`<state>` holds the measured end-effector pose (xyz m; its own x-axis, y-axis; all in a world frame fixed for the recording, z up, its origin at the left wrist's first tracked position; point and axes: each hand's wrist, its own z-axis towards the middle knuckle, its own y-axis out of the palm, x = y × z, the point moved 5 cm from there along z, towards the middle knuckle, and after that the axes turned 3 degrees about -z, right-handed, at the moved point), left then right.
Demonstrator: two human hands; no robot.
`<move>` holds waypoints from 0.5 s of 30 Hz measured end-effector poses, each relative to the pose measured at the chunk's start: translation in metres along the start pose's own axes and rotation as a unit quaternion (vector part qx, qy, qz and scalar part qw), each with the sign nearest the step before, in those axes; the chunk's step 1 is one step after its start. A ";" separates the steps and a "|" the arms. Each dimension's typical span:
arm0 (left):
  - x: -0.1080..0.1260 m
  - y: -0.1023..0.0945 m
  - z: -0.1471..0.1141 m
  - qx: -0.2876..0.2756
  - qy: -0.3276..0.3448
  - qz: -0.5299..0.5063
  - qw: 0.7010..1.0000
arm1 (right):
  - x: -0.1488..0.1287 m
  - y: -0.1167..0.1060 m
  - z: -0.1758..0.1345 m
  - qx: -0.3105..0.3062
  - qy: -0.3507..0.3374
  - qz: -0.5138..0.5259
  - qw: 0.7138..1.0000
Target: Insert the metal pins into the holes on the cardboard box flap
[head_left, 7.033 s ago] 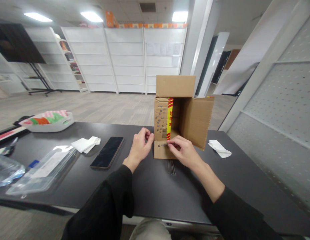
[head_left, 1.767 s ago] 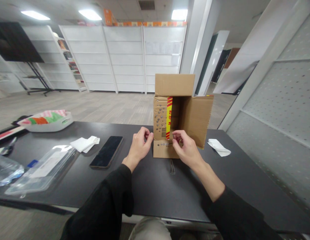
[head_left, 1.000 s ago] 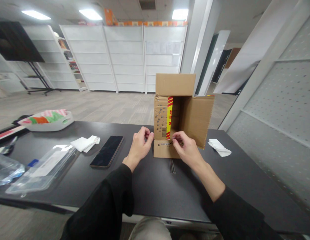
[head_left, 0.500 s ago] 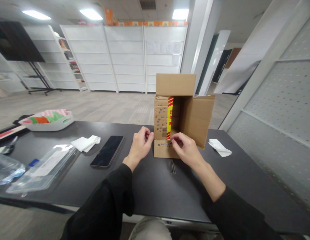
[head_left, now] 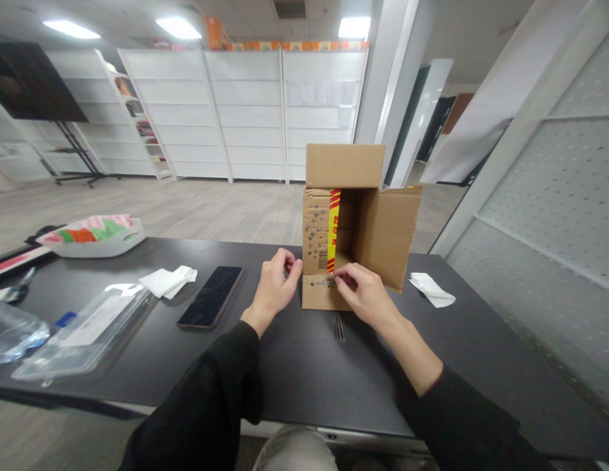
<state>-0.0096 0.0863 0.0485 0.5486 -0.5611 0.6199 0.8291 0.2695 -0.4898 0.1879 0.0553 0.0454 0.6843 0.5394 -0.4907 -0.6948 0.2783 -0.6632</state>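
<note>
An open cardboard box (head_left: 344, 166) faces me, with small round metal heads, like nail heads, dotted over its left flap (head_left: 311, 229). A row of similar heads runs along the lower flap (head_left: 318, 299). At the right end of that row, my right hand (head_left: 365, 291) pinches a small nail, mostly hidden by the fingertips. My left hand (head_left: 277, 284) is closed at the box's left edge, fingers curled and thumb close to the cardboard; what it grips, if anything, I cannot make out. Several long nails (head_left: 339, 326) lie on the table just below the box.
On the dark table (head_left: 304, 373) are a phone (head_left: 210, 296), folded tissues (head_left: 169, 281), a clear plastic case (head_left: 91, 330) and a plastic bottle (head_left: 14, 330). Farther left sits a white basket (head_left: 95, 247). Another tissue (head_left: 432, 290) lies right of the box.
My right hand has shifted slightly left along the lower flap, fingertips still pinched. My left hand and the box look unmoved.
</note>
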 end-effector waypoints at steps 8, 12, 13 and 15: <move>-0.001 0.001 0.000 -0.003 -0.009 0.002 1.000 | 0.007 0.007 -0.002 -0.041 0.018 -0.022 0.999; -0.001 0.001 0.000 -0.004 -0.009 0.002 1.000 | 0.005 0.007 -0.002 -0.049 0.023 -0.023 0.998; -0.001 0.001 0.000 -0.003 -0.008 0.002 1.000 | 0.004 0.007 -0.002 -0.049 0.025 -0.023 0.998; 0.000 0.001 0.000 -0.002 -0.007 0.001 1.000 | 0.004 0.007 -0.002 -0.049 0.028 -0.024 0.998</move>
<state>-0.0092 0.0869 0.0481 0.5512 -0.5496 0.6278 0.8278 0.2664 -0.4936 0.1861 0.0573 0.0380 0.7293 0.4809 -0.4867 -0.6384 0.2225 -0.7368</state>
